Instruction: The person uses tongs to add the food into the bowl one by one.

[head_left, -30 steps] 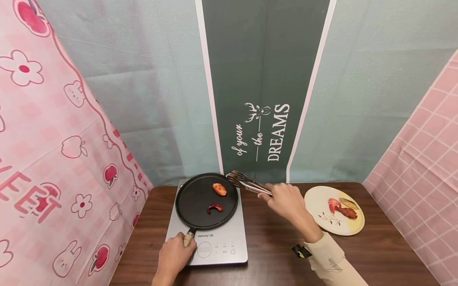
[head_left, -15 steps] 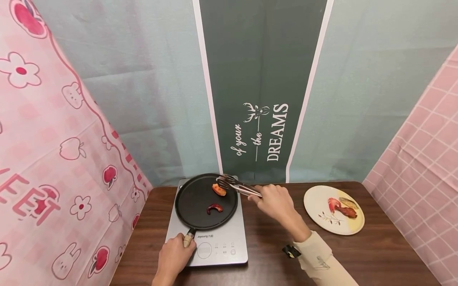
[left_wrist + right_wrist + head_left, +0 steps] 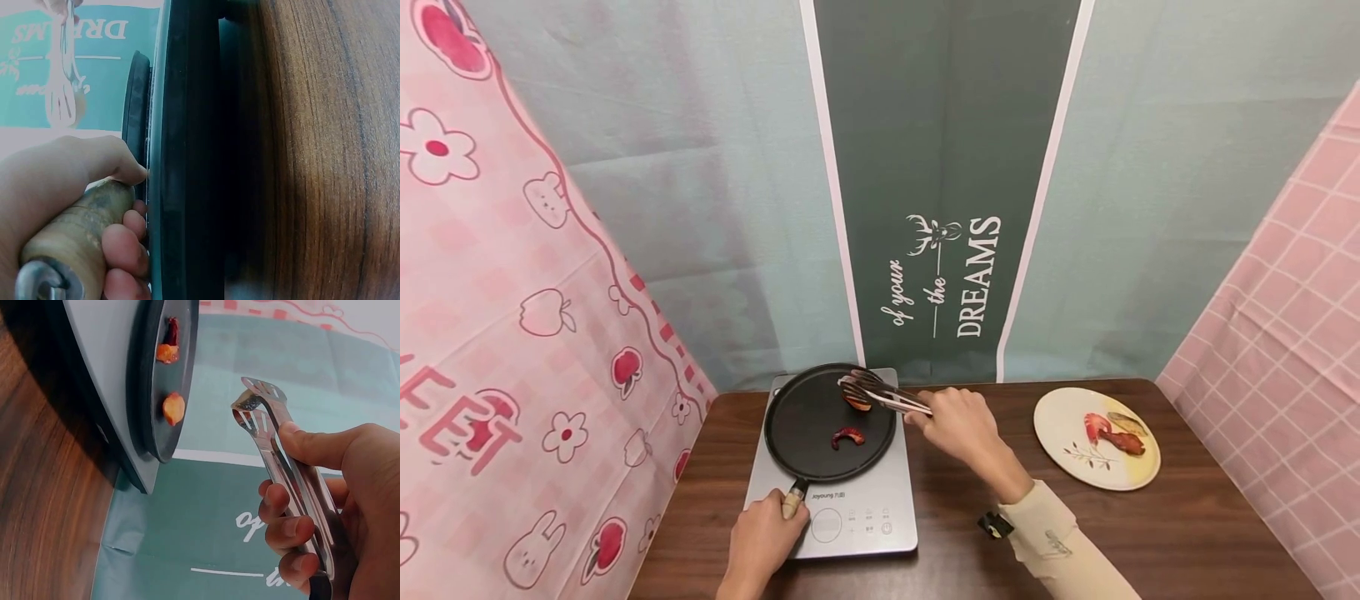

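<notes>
My left hand [image 3: 765,533] grips the wooden handle [image 3: 78,234] of a flat black pan [image 3: 805,425]. The pan sits on a silver induction cooker [image 3: 880,533]. In my right hand [image 3: 958,425] are slotted metal tongs [image 3: 299,487], their heads close together over the pan's right side. A small dark-and-pale food piece [image 3: 247,400] shows between the tong heads in the right wrist view, clear of the pan. On the pan lie an orange-brown oval food piece [image 3: 174,409], partly covered by the tongs in the head view, and a curled dark-red octopus tentacle [image 3: 848,437].
To the right, a cream and yellow plate [image 3: 1063,446] holds a drumstick [image 3: 1123,442], a red-and-white shrimp-like piece [image 3: 1096,427] and a yellowish piece [image 3: 1127,422]. Printed cloths surround the brown wooden table [image 3: 962,533] at the back and both sides.
My right hand has moved left, carrying the tongs from beyond the pan's right rim to over the orange-brown piece. My left hand keeps its grip on the handle.
</notes>
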A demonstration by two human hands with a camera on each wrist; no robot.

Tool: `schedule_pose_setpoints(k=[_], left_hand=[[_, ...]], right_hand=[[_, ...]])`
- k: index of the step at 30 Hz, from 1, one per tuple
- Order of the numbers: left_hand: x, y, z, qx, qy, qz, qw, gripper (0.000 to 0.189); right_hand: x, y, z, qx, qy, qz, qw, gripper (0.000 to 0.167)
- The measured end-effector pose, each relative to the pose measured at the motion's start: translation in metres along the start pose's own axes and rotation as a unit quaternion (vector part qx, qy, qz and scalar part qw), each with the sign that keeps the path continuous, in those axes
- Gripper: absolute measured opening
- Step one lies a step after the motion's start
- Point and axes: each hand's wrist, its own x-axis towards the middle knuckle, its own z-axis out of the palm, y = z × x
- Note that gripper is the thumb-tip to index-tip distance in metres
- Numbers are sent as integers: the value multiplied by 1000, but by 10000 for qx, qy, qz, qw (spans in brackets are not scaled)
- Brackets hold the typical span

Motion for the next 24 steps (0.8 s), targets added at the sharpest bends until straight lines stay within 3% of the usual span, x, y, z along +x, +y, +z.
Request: schedule_pose_setpoints(k=[24], left_hand=[[-1,1,-2,-18,21,47,10000,29]], right_hand=[[7,-24,21,-219,-128,-307,9992,35]])
